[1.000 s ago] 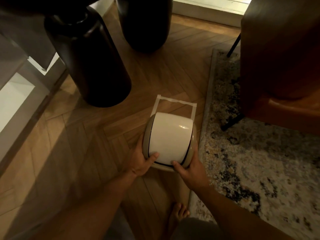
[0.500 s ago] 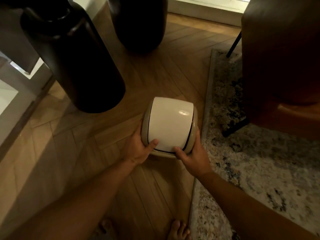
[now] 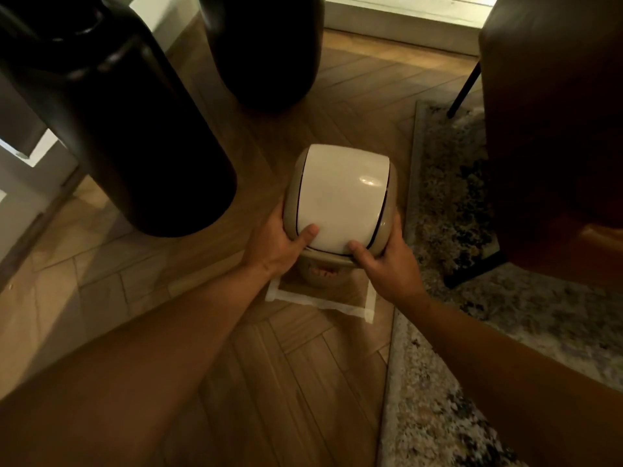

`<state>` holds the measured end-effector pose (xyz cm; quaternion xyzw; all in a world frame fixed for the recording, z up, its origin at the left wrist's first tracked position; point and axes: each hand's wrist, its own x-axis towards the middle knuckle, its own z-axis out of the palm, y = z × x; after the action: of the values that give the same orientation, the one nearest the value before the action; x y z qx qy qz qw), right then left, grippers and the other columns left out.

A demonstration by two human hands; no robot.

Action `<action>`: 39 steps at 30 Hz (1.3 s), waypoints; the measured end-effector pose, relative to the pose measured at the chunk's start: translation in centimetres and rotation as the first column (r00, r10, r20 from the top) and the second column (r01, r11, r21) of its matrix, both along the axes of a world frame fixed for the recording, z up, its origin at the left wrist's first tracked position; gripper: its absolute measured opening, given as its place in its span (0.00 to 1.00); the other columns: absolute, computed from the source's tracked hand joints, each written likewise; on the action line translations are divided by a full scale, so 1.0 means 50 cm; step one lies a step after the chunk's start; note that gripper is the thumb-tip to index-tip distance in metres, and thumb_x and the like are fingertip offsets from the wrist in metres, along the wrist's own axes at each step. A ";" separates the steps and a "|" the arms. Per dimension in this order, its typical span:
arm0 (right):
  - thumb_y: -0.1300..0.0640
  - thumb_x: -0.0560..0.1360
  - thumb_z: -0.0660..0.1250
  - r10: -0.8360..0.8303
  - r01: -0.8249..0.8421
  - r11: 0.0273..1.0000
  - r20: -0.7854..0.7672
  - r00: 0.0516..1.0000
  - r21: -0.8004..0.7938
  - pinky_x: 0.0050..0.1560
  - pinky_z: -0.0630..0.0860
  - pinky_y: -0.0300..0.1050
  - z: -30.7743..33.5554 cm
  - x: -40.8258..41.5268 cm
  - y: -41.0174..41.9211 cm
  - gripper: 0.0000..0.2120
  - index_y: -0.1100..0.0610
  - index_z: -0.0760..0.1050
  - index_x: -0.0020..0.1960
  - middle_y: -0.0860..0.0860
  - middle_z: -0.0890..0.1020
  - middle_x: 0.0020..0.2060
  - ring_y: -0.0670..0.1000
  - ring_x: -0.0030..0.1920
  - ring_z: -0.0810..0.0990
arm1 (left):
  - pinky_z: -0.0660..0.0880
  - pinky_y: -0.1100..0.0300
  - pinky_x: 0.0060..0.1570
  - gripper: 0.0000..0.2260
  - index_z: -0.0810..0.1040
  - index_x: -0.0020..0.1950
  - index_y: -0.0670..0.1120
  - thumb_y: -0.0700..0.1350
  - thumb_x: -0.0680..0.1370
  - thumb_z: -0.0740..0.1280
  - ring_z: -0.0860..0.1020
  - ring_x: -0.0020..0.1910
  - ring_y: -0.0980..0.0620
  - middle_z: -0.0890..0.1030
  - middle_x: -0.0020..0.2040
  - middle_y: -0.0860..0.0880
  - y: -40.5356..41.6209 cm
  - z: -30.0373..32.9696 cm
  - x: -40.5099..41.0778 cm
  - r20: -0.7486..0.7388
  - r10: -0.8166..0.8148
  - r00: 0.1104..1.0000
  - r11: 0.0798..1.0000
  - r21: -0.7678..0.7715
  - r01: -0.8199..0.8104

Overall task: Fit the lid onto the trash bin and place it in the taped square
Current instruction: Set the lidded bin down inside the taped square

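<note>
A small beige trash bin [image 3: 320, 276] carries a white swing lid [image 3: 340, 197] in a beige frame on its top. My left hand [image 3: 281, 246] grips the lid's left side, thumb on the white flap. My right hand [image 3: 387, 264] grips the right side, thumb at the flap's near edge. The bin is over the white taped square [image 3: 320, 303] on the wooden floor; only the square's near edge and corners show, the rest is hidden under the bin. I cannot tell whether the bin's base touches the floor.
Two large dark vases stand close behind, one at left [image 3: 111, 123] and one at back centre [image 3: 263, 48]. A patterned rug [image 3: 448, 203] borders the square on the right. A brown leather chair [image 3: 553, 129] with black legs stands on the rug.
Both hands carried the lidded bin forward from in front of the taped square to over it. The square's near edge now shows below the bin instead of its far edge.
</note>
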<state>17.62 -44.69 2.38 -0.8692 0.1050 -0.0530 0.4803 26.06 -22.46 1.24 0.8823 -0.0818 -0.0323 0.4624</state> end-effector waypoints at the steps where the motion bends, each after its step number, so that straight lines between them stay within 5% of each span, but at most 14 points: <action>1: 0.36 0.74 0.74 -0.003 0.003 1.000 0.006 1.000 -0.008 0.64 0.81 0.54 -0.004 0.017 -0.004 0.50 0.43 0.48 0.84 0.43 0.77 0.70 0.48 0.67 0.80 | 0.80 0.46 0.59 0.44 0.63 0.78 0.56 0.77 0.68 0.65 0.79 0.65 0.49 0.78 0.68 0.51 -0.006 -0.001 0.016 0.008 0.006 1.000 1.000 0.009 -0.006; 14: 0.37 0.74 0.75 0.026 -0.027 0.999 0.049 0.998 0.019 0.64 0.81 0.49 -0.023 0.106 -0.039 0.49 0.42 0.48 0.84 0.44 0.77 0.71 0.46 0.68 0.79 | 0.80 0.54 0.56 0.43 0.63 0.79 0.51 0.75 0.71 0.62 0.81 0.62 0.47 0.80 0.66 0.48 -0.033 -0.006 0.095 0.079 -0.021 0.997 0.999 0.035 0.019; 18: 0.40 0.73 0.77 0.081 -0.082 0.996 0.021 0.996 0.019 0.60 0.77 0.31 -0.011 0.124 -0.044 0.51 0.42 0.48 0.84 0.43 0.77 0.71 0.43 0.66 0.78 | 0.78 0.56 0.56 0.44 0.65 0.79 0.49 0.75 0.71 0.61 0.80 0.64 0.46 0.81 0.67 0.48 -0.025 -0.005 0.088 0.082 0.025 0.996 0.998 0.048 -0.029; 23: 0.36 0.72 0.74 0.068 -0.068 0.998 0.044 0.997 -0.007 0.63 0.81 0.50 -0.015 0.189 -0.046 0.48 0.43 0.53 0.84 0.45 0.80 0.68 0.49 0.65 0.81 | 0.78 0.54 0.59 0.41 0.63 0.80 0.51 0.72 0.73 0.63 0.79 0.65 0.46 0.80 0.68 0.48 -0.030 -0.007 0.133 0.087 0.060 0.994 0.995 0.076 -0.066; 27: 0.38 0.74 0.74 0.049 -0.050 0.999 0.062 0.997 0.021 0.55 0.76 0.26 -0.016 0.235 -0.040 0.46 0.46 0.53 0.84 0.44 0.80 0.69 0.44 0.65 0.80 | 0.77 0.51 0.62 0.43 0.61 0.80 0.53 0.75 0.72 0.61 0.78 0.66 0.45 0.79 0.69 0.49 -0.026 0.000 0.195 0.045 0.008 0.999 0.999 0.049 -0.011; 32: 0.36 0.74 0.73 0.019 -0.021 0.999 0.042 0.999 0.040 0.62 0.79 0.39 -0.022 0.263 -0.040 0.47 0.43 0.53 0.84 0.43 0.81 0.68 0.44 0.64 0.81 | 0.72 0.56 0.63 0.40 0.57 0.82 0.52 0.68 0.76 0.65 0.74 0.71 0.47 0.74 0.74 0.48 -0.027 0.005 0.226 -0.005 -0.057 0.998 0.998 0.041 0.057; 39: 0.39 0.75 0.74 0.104 -0.098 0.991 -0.075 0.992 0.089 0.65 0.77 0.39 0.001 0.266 -0.059 0.47 0.42 0.50 0.84 0.43 0.77 0.72 0.44 0.67 0.78 | 0.65 0.46 0.75 0.41 0.48 0.83 0.56 0.73 0.76 0.57 0.68 0.76 0.46 0.67 0.79 0.49 -0.018 0.032 0.228 -0.160 -0.142 0.977 0.990 0.002 0.144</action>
<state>30.91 -47.64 2.42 -0.8535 0.0822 0.0107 0.5145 37.44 -23.35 2.86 0.8718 -0.1075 -0.1365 0.4581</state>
